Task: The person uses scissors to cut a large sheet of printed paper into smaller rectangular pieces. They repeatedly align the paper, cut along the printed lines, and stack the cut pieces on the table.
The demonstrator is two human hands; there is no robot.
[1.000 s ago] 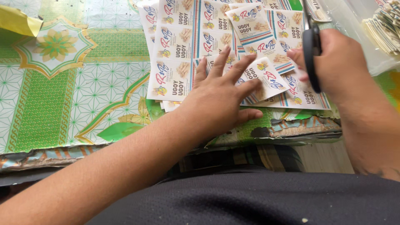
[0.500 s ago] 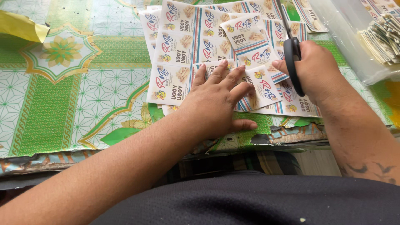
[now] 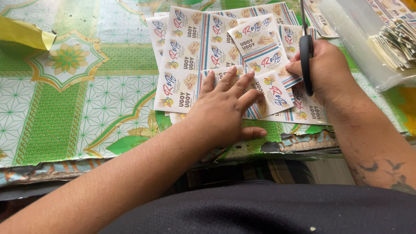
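Pressing label sheets (image 3: 190, 65) flat, left hand (image 3: 223, 106) fingers spread; right hand (image 3: 325, 69) fingers grip black-handled scissors (image 3: 306, 56).

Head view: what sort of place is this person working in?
Probably a home or small workshop table used for cutting printed labels. A worn green patterned tablecloth covers it, sheets of printed labels lie spread out, the right hand holds scissors, and a clear tray holds cut stacks.

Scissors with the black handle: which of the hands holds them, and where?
The right hand holds the scissors by the black handle loops. The left hand grips nothing; it lies flat on the printed label sheets.
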